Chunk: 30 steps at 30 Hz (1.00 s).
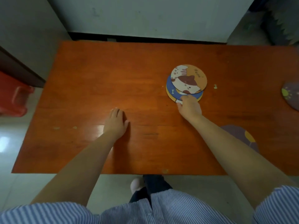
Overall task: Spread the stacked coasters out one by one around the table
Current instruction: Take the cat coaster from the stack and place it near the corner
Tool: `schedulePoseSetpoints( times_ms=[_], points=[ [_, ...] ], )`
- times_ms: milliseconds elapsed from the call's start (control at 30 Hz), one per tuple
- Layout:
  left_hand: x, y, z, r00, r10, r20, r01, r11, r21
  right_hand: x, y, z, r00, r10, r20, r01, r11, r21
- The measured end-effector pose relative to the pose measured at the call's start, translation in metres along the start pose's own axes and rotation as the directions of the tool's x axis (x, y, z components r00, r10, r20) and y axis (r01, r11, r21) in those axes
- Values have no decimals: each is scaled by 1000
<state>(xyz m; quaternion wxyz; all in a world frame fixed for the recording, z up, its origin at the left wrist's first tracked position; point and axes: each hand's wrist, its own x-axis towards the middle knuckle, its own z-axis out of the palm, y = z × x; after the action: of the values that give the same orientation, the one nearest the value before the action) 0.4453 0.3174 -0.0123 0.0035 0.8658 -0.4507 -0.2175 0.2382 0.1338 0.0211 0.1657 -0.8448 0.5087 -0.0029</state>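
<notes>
coaster stack [186, 81] touching right hand [189, 107]

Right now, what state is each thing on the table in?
Cat-print round coaster: top of stack, shifted off-centre.
Blue round coaster: second, partly covered.
Two purple round coasters: laid out singly.
Right hand: touching stack's near edge.
Left hand: flat on table.

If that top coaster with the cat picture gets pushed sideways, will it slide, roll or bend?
The cat coaster looks thin and flat, so it would probably slide, not roll. It already sits offset on the blue coaster beneath, which suggests little friction between them. Its overhanging edge stays straight, so it is likely stiff, and probably light. The right hand touches the stack's near edge.
</notes>
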Motion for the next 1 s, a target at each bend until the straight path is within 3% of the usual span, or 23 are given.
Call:
schedulePoseSetpoints(
  times_ms=[133,333,567,633,733,800,867,933,1000],
  points=[
    [11,-20,18,999,-14,37,8,988,157,44,5,0,999,26,-35,-28,999,-45],
    [9,-27,33,998,22,-66,-11,987,161,76,17,6,1000,-25,16,27,987,-156],
    [8,-29,35,994,34,-108,-18,989,146,75,13,9,987,-136,91,162,883,-440],
    [8,-28,34,994,37,-100,-23,989,143,77,7,0,997,-62,39,72,924,-375],
    [8,-27,33,996,38,-85,-28,992,122,68,-7,-12,994,69,-82,-74,996,-52],
    [8,-27,29,995,49,-84,-40,993,107,43,-25,-14,984,-63,-168,76,995,69],
    [4,-27,20,989,92,-118,-87,995,44,2,-38,-3,908,-340,-244,357,934,28],
    [-4,-31,13,975,116,-187,-146,977,-156,-45,-46,15,854,-492,-168,499,866,-1],
    [-16,-39,9,982,44,-182,-110,921,-373,-86,-50,36,817,-577,-21,577,816,24]
  ],
)
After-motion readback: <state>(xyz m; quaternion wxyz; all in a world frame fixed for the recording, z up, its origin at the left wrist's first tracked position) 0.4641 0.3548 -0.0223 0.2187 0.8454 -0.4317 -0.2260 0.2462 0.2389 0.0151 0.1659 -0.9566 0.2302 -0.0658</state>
